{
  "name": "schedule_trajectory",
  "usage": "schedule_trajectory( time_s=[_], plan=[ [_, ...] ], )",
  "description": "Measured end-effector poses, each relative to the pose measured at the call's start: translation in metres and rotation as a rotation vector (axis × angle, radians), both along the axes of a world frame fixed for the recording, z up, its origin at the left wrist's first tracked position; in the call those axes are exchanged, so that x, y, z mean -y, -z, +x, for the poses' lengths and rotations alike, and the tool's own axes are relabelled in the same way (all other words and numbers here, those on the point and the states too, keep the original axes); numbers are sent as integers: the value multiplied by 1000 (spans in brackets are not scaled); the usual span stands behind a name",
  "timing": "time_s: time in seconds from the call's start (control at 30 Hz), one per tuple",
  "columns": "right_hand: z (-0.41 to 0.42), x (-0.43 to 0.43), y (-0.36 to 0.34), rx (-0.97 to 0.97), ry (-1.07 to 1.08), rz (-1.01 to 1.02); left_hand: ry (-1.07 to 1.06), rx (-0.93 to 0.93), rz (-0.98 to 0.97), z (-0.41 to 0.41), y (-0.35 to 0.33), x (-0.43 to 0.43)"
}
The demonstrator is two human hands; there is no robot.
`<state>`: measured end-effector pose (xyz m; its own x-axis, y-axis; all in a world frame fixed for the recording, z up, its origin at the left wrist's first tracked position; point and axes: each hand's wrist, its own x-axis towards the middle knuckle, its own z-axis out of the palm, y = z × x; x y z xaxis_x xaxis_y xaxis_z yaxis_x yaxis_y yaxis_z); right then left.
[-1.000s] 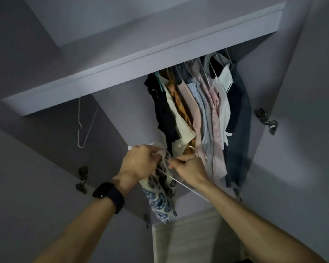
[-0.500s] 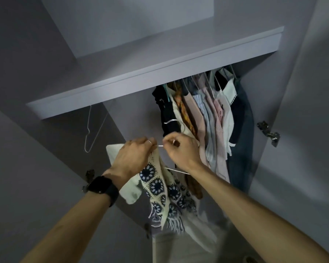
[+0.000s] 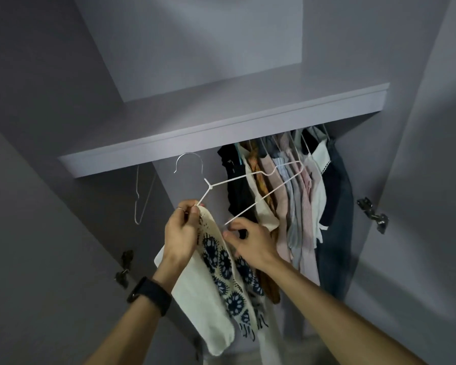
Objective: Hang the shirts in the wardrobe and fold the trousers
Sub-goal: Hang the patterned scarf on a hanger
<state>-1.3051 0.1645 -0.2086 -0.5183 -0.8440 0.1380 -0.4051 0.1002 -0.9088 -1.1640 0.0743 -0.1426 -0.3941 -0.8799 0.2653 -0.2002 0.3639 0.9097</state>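
Under the grey wardrobe shelf [image 3: 148, 160], I have the left hand [image 3: 181, 233] pinching one arm of the thin white wire hanger [image 3: 208, 185] along with the edge of the cream shirt with dark blue flower print [image 3: 219, 262], which droops below both wrists. The right hand [image 3: 250, 245] pinches the hanger's bottom bar. The hanger's hook sits just below the shelf's front edge.

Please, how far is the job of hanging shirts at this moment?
Done: several clothes already hang under the shelf. In hand: the left hand grips a patterned shirt at one end of a white hanger, the right hand pinches its lower bar; most of the hanger is bare. Left: dressing the hanger, hanging it up. No trousers are in view.
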Motion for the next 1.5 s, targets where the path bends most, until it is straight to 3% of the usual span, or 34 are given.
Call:
schedule_trajectory(
  time_s=[0.1, 0.2, 0.37, 0.53, 0.77, 0.93, 1.1, 1.33, 1.5],
  plan=[
    [10, 16, -3, 241, -96, 44, -40, -95, 101, 7, -4, 4],
    [22, 28, -5, 289, -151, 66, -61, -119, 124, 13, -7, 4],
    [22, 31, -20, -32, -193, 185, -85, 32, -38, 34, -6, 15],
    [17, 20, -37, -436, -214, 170, -130, 164, -220, 48, -10, 25],
    [-13, 7, -39, -753, -153, 269, -76, 265, -472, 54, -20, 36],
    [-46, -12, -39, -696, -8, 281, -73, 320, -523, 67, -28, 46],
    [-89, -24, -45, -416, 50, 310, 15, 429, -663, 76, -32, 47],
    [-105, -16, -59, -760, 219, 399, 29, 414, -694, 70, -38, 40],
    [-119, -18, -73, -592, 161, 311, 38, 491, -700, 89, -41, 47]
  ],
)
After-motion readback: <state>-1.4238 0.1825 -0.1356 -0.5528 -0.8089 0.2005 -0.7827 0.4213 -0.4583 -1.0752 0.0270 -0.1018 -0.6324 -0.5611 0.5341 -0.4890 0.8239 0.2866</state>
